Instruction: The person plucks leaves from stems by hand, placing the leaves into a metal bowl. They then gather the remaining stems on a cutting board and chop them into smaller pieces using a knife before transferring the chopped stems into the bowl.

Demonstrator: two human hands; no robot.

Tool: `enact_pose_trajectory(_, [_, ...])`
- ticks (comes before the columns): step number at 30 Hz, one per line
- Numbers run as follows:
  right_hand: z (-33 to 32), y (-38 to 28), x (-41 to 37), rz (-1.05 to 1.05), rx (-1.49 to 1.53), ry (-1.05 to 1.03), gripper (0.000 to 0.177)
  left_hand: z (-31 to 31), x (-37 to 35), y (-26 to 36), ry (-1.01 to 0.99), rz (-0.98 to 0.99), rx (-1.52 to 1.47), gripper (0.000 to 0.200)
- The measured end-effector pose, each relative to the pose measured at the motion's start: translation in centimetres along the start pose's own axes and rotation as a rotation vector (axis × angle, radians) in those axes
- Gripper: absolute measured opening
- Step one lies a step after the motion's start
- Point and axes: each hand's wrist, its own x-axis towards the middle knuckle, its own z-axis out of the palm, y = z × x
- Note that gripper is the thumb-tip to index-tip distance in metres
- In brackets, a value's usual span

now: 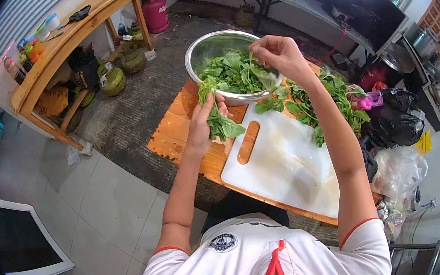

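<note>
My left hand is wrapped round a small bunch of leafy greens, leaves hanging below the fist and stems rising above it. It is at the near left side of a steel mixing bowl. Torn green leaves partly fill the bowl. Over the bowl's right rim, my right hand pinches a thin pale green stem between thumb and fingers. Below it lies a white cutting board with a handle slot and wet marks. A heap of uncut leafy greens spreads along the board's far right side.
Everything stands on a low wooden table. Black plastic bags and a clear bag crowd its right side. Green gas cylinders sit under a wooden bench; a pink cylinder stands behind.
</note>
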Motion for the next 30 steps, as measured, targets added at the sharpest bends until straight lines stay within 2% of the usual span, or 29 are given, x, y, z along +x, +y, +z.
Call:
enact_pose_trajectory(4, [2.4, -3.6, -4.3, -0.104, 0.026, -0.140, 0.020, 0.0, 0.3, -0.1, 0.004, -0.051, -0.001, 0.033])
enact_pose_trajectory(7, [4.2, -4.9, -6.3, -0.019, -0.108, -0.298, 0.017, 0.4, -0.3, -0.1, -0.068, -0.157, -0.039, 0.033])
enact_pose_trajectory(12, [6.3, -3.8, -7.0, -0.034, -0.014, -0.081, 0.015, 0.4, -1.6, 0.2, -0.155, -0.186, -0.017, 0.031])
enact_pose_trajectory(15, [6.7, -3.3, -7.5, -0.157, -0.125, -0.051, 0.014, 0.9, -1.9, -0.7, -0.121, -0.143, 0.086, 0.029])
enact_pose_trajectory(16, [7.0, -2.9, -7.8, -0.161, -0.115, -0.027, 0.013, 0.2, -1.9, -0.8, -0.189, -0.183, 0.071, 0.029])
enact_pose_trajectory(19, [7.5, -1.9, -8.6, -0.221, -0.126, -0.044, 0.015, 0.7, -2.8, -0.7, -0.160, -0.168, 0.058, 0.033])
enact_pose_trajectory(23, [6.9, -2.3, -9.5, -0.198, -0.179, -0.184, 0.018, -0.6, -4.1, -1.5, -0.163, -0.283, 0.095, 0.038])
enact_pose_trajectory(24, [6.0, -3.1, -9.0, -0.092, -0.134, -0.318, 0.020, -0.5, -4.4, -1.7, -0.108, -0.247, 0.140, 0.034])
enact_pose_trajectory(27, [3.0, -2.3, -6.2, -0.026, -0.073, -0.246, 0.023, -3.4, -4.0, -1.7, -0.353, -0.298, 0.061, 0.035])
enact_pose_trajectory(29, [0.9, 0.0, -3.2, 0.012, -0.254, -0.070, 0.026, -3.9, -3.8, -1.5, -0.299, -0.251, 0.015, 0.037])
enact_pose_trajectory(30, [-0.1, 1.5, -1.7, 0.019, -0.325, -0.068, 0.027, -4.3, -3.7, -1.4, -0.282, -0.255, -0.051, 0.036])
